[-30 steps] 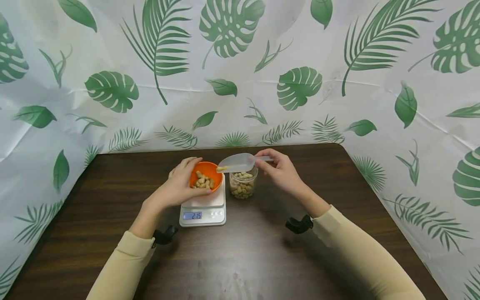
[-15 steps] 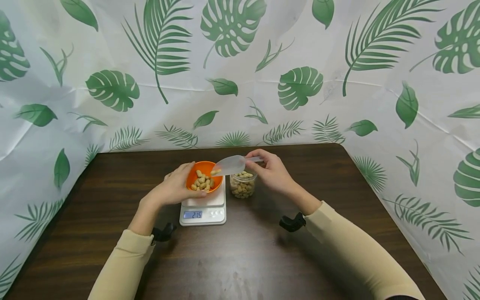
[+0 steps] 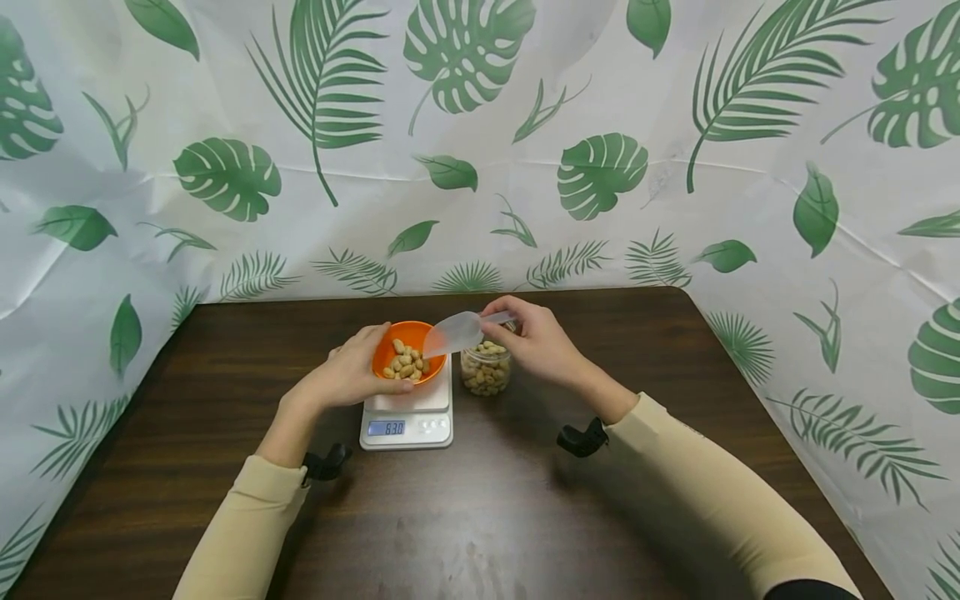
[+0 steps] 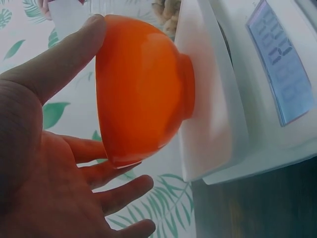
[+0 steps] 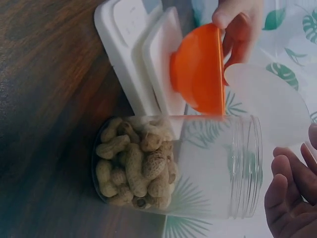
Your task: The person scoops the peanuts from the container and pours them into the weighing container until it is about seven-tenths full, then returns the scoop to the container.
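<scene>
An orange bowl (image 3: 411, 332) with several peanuts (image 3: 406, 364) in it sits on a white kitchen scale (image 3: 427, 440). My left hand (image 3: 337, 375) holds the bowl's rim; in the left wrist view the thumb lies on one side and fingertips touch the opposite side. With thumb and fingers, my right hand (image 3: 538, 335) pinches the handle of a translucent scoop (image 3: 453, 333). The scoop tilts downward, its tip overlapping the bowl's right rim. Under the right hand stands an open clear jar (image 5: 208, 171), partly filled with peanuts (image 5: 141, 168), right of the scale.
All of this stands on a dark wooden table (image 3: 480, 508). A leaf-patterned sheet (image 3: 480, 225) rises behind the table and along its sides. The scale's lit display (image 3: 386, 427) faces the person.
My right hand has moved left, bringing the scoop tip to the bowl and tilting it down. A peanut seen at the scoop's tip has left it. The scale's digits have changed.
</scene>
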Action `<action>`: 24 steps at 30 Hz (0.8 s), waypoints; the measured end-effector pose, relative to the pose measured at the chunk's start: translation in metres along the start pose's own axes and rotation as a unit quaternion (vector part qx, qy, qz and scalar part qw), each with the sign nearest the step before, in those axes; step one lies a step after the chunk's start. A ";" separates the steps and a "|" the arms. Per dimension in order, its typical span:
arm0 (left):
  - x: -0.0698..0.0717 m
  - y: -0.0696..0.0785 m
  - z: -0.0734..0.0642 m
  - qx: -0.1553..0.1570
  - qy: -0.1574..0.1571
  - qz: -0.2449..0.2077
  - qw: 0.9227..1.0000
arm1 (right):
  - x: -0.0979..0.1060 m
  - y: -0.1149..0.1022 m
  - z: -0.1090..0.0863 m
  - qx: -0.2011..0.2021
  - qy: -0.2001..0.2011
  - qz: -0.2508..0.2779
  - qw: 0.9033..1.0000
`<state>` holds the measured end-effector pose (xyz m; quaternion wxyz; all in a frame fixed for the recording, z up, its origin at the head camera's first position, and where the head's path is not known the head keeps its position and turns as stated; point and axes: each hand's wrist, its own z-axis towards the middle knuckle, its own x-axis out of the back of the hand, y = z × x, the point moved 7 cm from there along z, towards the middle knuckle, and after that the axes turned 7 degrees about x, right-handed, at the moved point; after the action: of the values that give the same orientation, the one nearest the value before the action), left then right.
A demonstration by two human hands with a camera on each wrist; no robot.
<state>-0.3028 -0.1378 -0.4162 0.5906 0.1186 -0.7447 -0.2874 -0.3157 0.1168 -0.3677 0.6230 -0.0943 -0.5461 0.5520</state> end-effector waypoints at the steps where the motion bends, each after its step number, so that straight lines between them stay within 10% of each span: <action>1: 0.000 0.000 0.000 0.001 -0.001 0.000 1.000 | 0.000 -0.001 0.000 0.001 -0.001 -0.003 1.000; 24: 0.000 -0.002 -0.002 -0.005 -0.005 0.000 1.000 | 0.045 -0.006 -0.020 -0.011 0.033 -0.032 0.999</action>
<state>-0.3012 -0.1396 -0.4170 0.5876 0.1138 -0.7462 -0.2915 -0.3062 0.1596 -0.3449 0.6568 -0.1015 -0.5341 0.5225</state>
